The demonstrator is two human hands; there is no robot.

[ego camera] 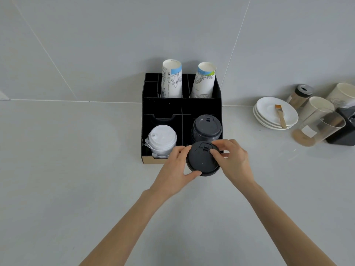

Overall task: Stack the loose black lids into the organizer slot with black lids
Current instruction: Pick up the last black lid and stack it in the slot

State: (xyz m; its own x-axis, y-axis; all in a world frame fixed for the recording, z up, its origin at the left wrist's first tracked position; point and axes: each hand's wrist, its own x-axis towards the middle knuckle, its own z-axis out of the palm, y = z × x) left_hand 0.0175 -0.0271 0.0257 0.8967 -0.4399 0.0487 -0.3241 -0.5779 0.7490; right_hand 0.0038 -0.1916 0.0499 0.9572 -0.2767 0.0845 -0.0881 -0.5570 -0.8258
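Note:
A small stack of loose black lids [200,160] is held in front of the black organizer [163,106], just above the counter. My left hand [175,170] grips its left and lower rim with thumb and fingers. My right hand [231,160] pinches its upper right rim, fingertips on the sip tab. Right behind it, the organizer's front right slot holds a stack of black lids [206,127]. The front left slot holds white lids [162,140].
Two stacks of paper cups [172,79] [204,81] stand in the organizer's back slots against the grey wall. At the right are stacked white saucers [269,110] with a small brush [280,115], a shaker jar [300,96], clear canisters [318,127] and a black box [345,131].

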